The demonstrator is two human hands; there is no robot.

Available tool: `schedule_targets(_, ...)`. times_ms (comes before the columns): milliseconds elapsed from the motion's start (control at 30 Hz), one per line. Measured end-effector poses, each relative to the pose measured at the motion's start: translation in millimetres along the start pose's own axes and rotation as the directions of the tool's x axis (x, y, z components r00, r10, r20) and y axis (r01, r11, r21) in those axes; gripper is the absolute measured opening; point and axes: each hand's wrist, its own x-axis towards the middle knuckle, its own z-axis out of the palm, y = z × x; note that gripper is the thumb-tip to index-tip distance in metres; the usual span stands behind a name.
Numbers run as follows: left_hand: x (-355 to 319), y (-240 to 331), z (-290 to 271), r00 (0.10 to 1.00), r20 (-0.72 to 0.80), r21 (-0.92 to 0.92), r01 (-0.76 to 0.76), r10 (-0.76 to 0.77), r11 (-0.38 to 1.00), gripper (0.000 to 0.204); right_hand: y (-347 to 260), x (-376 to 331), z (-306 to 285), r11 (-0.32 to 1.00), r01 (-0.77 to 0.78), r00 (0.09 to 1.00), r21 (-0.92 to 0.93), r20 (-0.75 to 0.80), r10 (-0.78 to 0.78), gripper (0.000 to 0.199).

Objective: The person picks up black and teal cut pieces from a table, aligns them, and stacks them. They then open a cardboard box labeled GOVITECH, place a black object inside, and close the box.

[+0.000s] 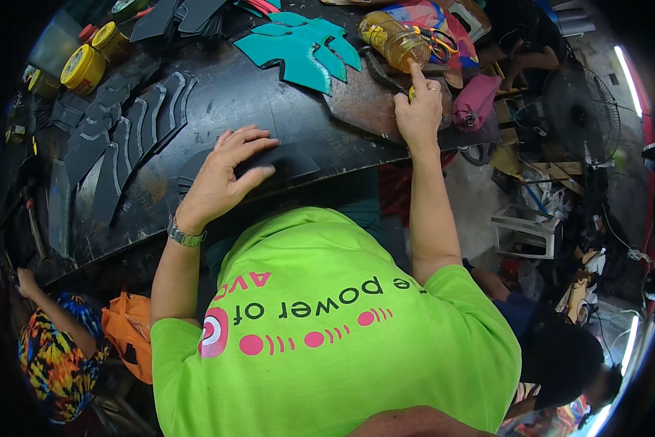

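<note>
My left hand (229,171) hovers at or rests on the near edge of the dark table, fingers spread, over a flat black cut piece (291,160). Whether it touches that piece I cannot tell. My right hand (421,113) reaches forward with the index finger stretched out to the mouth of a tipped clear jar (391,40) holding amber, glue-like stuff. The fingertip is at or just inside the opening. A small yellow bit shows beside that hand, mostly hidden. Left of the jar lies a fanned pile of teal cut pieces (291,54), one edge whitish.
Rows of black cut pieces (142,127) overlap on the table's left, near yellow tubs (83,69). Scissors (438,45) with orange-and-black handles and a pink pouch (475,103) lie at right. A fan (579,113) stands beyond. Other people sit at lower left and lower right.
</note>
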Motion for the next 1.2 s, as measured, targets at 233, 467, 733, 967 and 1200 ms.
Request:
schedule_targets(233,4.0,16.8,-35.9,0.834,-0.521,0.203,-0.083,0.179,0.976,0.026,-8.5,-0.9,-4.7,0.998,0.026,0.999,0.056,-0.024,-0.024,0.049)
schedule_targets(467,-2.6,67.0,-41.6,0.839,-0.513,-0.645,-0.237,-0.182,0.726,0.037,-59.6,-24.9,-48.7,0.912,0.125,0.991,0.39,-0.006,-0.134,0.037)
schedule_targets(733,21.2,62.6,9.9,0.959,0.054,-0.876,0.18,-0.278,0.448,0.055,-111.0,-48.0,-43.9,0.491,0.209,0.889,0.846,0.045,-0.456,0.061)
schedule_targets(967,18.7,58.7,18.3,0.971,0.029,-0.878,0.138,-0.237,0.458,0.057,-113.7,-46.5,-32.8,0.548,0.191,0.883,0.815,0.102,-0.459,0.065)
schedule_targets(1200,18.3,56.2,15.5,0.968,0.037,-0.919,0.131,-0.249,0.372,0.057,-110.8,-58.7,-32.0,0.495,0.19,0.905,0.848,0.044,-0.423,0.06)
